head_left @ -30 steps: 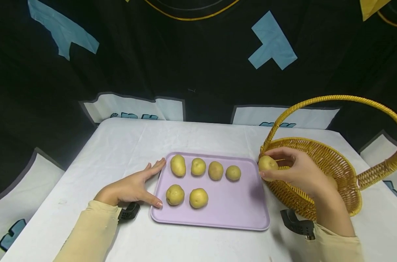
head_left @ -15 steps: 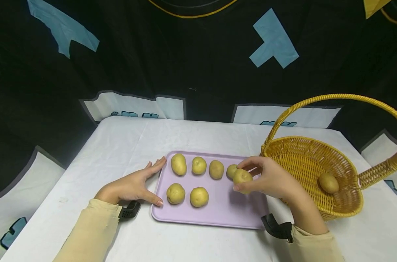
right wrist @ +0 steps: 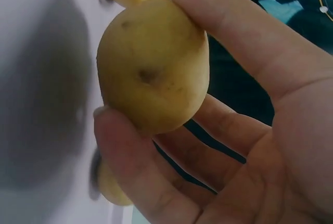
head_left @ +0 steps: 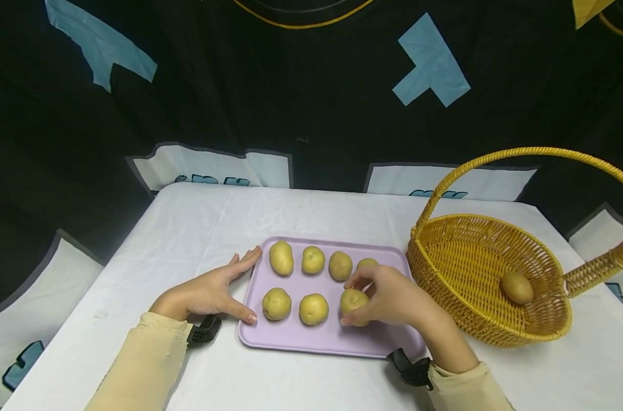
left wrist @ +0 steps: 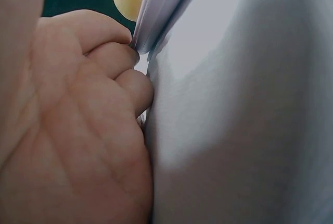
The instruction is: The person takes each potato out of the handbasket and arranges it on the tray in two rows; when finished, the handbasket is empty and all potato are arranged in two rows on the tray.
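Observation:
My right hand [head_left: 393,294] pinches a yellow potato [head_left: 353,307] between thumb and fingers, low over the right half of the lilac tray [head_left: 337,344]. In the right wrist view the held potato [right wrist: 153,67] shows a dark dimple; whether it touches the tray I cannot tell. Several potatoes form a back row, the rightmost one [head_left: 368,263] partly covered by my right hand. In front lie two more, a left potato [head_left: 277,303] and a middle potato [head_left: 313,309]. My left hand [head_left: 208,294] rests with thumb and fingers spread against the tray's left edge.
To the right of the tray stands a yellow wicker basket [head_left: 429,285] with a tall arched handle [head_left: 532,152]. One potato [head_left: 517,287] lies inside it. A white cloth [head_left: 203,228] covers the table, with a black curtain [head_left: 290,85] behind.
My right hand has carried the potato from the basket's left rim leftward over the tray, down to the right of the front row. The left hand has stayed at the tray's edge.

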Demonstrator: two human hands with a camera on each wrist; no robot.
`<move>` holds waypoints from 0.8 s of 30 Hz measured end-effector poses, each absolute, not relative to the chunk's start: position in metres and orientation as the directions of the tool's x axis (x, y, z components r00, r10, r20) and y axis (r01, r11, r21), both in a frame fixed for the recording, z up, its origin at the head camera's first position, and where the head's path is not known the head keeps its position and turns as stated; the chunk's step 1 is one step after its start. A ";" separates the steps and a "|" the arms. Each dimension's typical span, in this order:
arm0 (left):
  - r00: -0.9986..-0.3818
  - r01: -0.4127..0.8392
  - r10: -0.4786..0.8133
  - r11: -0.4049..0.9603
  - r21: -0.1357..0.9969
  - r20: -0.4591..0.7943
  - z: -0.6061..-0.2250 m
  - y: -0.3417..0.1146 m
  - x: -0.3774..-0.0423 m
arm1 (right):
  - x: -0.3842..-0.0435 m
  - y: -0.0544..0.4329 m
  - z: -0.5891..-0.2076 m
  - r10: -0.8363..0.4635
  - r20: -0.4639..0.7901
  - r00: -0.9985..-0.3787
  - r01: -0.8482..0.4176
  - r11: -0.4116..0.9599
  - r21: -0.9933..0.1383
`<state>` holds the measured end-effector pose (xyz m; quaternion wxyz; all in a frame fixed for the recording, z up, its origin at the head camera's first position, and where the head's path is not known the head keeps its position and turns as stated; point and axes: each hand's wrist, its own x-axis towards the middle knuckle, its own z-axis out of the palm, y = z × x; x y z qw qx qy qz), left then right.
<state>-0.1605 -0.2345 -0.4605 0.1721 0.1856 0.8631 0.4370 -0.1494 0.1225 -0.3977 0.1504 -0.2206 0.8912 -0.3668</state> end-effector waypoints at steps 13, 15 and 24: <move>-0.874 0.159 0.465 0.548 0.821 -0.141 -0.460 -0.233 -0.161 | -0.149 0.112 -0.407 -0.506 -0.117 -0.854 -0.302 0.667 -0.681; -0.875 0.161 0.464 0.550 0.820 -0.140 -0.460 -0.233 -0.161 | -0.150 0.112 -0.407 -0.506 -0.119 -0.854 -0.303 0.671 -0.676; -0.878 0.156 0.456 0.558 0.815 -0.145 -0.460 -0.234 -0.160 | -0.151 0.115 -0.406 -0.536 -0.121 -0.836 -0.332 0.669 -0.665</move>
